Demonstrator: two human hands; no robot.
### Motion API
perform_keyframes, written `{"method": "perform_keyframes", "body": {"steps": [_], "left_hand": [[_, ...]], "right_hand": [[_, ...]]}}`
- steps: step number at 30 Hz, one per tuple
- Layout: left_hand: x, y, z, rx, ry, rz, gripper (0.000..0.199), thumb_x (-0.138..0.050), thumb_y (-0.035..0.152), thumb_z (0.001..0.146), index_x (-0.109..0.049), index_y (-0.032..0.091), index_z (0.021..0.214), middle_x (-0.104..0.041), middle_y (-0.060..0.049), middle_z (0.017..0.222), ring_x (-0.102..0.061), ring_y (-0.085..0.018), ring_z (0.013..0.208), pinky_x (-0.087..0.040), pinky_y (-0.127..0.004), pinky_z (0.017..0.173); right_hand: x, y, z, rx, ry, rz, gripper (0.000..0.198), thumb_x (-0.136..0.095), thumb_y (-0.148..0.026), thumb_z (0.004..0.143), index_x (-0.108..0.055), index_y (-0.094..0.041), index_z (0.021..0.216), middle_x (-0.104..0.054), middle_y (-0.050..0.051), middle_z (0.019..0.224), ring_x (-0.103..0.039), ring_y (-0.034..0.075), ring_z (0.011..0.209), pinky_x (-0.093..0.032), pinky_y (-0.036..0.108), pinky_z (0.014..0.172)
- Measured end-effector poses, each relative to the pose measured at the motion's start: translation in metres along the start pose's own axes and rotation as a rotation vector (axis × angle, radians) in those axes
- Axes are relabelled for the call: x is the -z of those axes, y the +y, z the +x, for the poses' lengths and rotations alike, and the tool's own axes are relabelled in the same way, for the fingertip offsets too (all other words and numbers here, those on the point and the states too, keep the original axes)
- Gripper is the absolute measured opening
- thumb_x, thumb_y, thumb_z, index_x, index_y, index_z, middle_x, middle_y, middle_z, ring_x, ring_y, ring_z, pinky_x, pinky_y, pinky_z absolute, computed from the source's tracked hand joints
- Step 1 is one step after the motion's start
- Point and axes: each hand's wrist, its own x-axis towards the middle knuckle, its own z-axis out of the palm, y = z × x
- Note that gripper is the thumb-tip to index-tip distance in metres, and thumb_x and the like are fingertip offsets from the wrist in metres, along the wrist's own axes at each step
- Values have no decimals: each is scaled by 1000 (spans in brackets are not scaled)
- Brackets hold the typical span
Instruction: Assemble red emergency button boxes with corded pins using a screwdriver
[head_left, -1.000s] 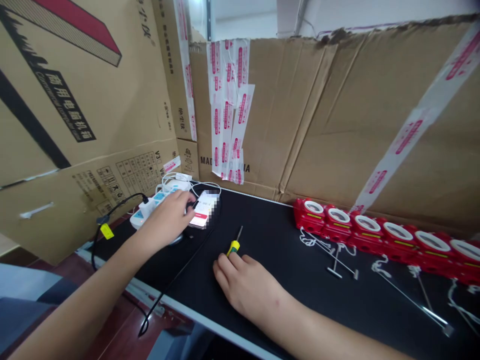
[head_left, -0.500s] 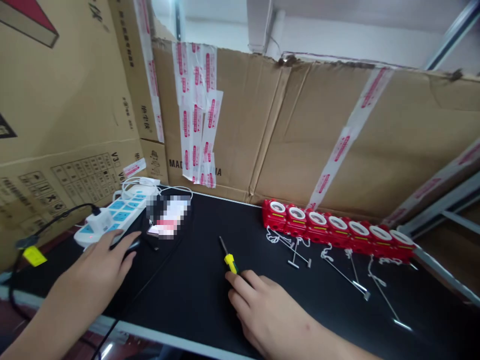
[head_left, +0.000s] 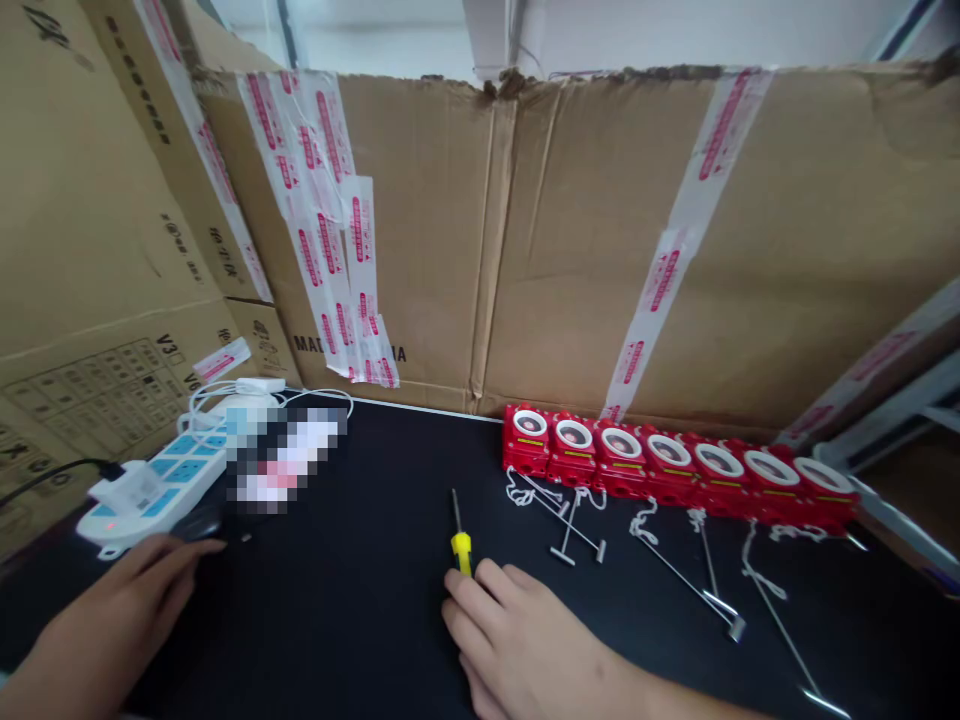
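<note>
In my right hand [head_left: 517, 630] is a screwdriver [head_left: 461, 550] with a yellow and dark handle. My fingers wrap round the handle, and the thin metal shaft points away from me over the black tabletop [head_left: 390, 580]. At the left, my left hand [head_left: 120, 620] is low over the table with its fingers stretched out. Just beyond its fingers lies a dark rounded object [head_left: 199, 522], its kind unclear; whether they touch I cannot tell. A pixelated bright-screened item, perhaps a phone [head_left: 289, 460], lies further back.
A white power strip [head_left: 176, 470] with blue sockets and a plugged-in adapter [head_left: 131, 490] stands at the left. Several red devices [head_left: 622, 460] with round white rings line the back right, metal T-shaped rods [head_left: 682, 585] on cords before them. Taped cardboard [head_left: 420, 240] walls the back.
The view has shifted, so the table items sit differently in frame. My left hand has drawn back from the dark object. The screwdriver stays in my right hand.
</note>
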Motion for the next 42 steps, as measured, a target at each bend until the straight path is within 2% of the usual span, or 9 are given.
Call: {"method": "perform_keyframes", "body": {"steps": [4, 8, 12, 13, 16, 21, 24, 34, 42], "left_hand": [[35, 24, 15, -61, 41, 81, 34, -46, 41, 85, -80, 41, 86, -78, -2, 91, -74, -33, 83, -61, -54, 85], [59, 123, 18, -79, 96, 276, 34, -48, 35, 89, -81, 29, 86, -73, -19, 99, -66, -43, 94, -57, -62, 90], [50, 238, 59, -227, 9, -254, 18, -59, 25, 93, -75, 29, 86, -72, -13, 96, -66, -35, 93, -55, -51, 85], [41, 259, 77, -272, -47, -478, 13, -65, 22, 91, -75, 29, 89, -73, -12, 96, -67, -34, 95, -55, -48, 85], [0, 294, 138, -261, -52, -653, 16, -62, 15, 98, -75, 25, 98, -73, -5, 91, -69, -23, 84, -59, -38, 83], [-76, 309, 207, -150, -88, -798, 28, -69, 37, 109, -70, 17, 128, -73, -10, 127, -74, -23, 105, -65, -43, 92], [-98, 302, 221, -149, -138, -839, 31, -70, 37, 109, -69, 18, 133, -71, -11, 134, -73, -26, 111, -65, -46, 96], [-97, 248, 251, -138, -251, -813, 32, -71, 37, 108, -69, 18, 133, -71, -11, 135, -73, -27, 114, -65, -47, 97], [-98, 274, 198, -44, -158, -907, 30, -70, 39, 108, -69, 16, 128, -73, -9, 123, -74, -23, 102, -66, -42, 88]], "right_hand": [[-19, 6, -3, -11, 67, 61, 35, -63, -38, 102, -70, -15, 129, -77, 9, 136, -65, 28, 106, -55, 39, 82], [-31, 7, -4, -49, 75, 137, 40, -72, -37, 95, -69, -19, 130, -78, 11, 132, -69, 30, 108, -59, 40, 88], [-25, 9, -4, -112, 17, 189, 35, -70, -23, 86, -70, -22, 121, -78, 9, 119, -75, 27, 98, -62, 36, 82], [-20, 10, -2, -138, -4, 194, 32, -67, -19, 84, -70, -22, 116, -77, 8, 114, -76, 25, 91, -62, 34, 76], [-2, 13, 5, -262, -63, 192, 24, -59, -16, 85, -68, -23, 107, -73, 7, 109, -73, 21, 67, -58, 34, 60], [15, 23, 16, -454, -145, 224, 19, -52, -17, 92, -63, -24, 105, -67, 6, 111, -72, 22, 66, -56, 38, 62], [12, 26, 14, -473, -157, 272, 22, -52, -17, 92, -63, -24, 110, -67, 6, 113, -74, 21, 74, -59, 37, 69], [6, 29, 0, -394, -76, 361, 32, -47, -14, 97, -62, -25, 123, -69, 7, 123, -78, 20, 88, -64, 35, 74], [-2, 23, -15, -307, -46, 231, 30, -48, -12, 97, -63, -21, 121, -66, 13, 145, -75, 20, 78, -62, 37, 69]]}}
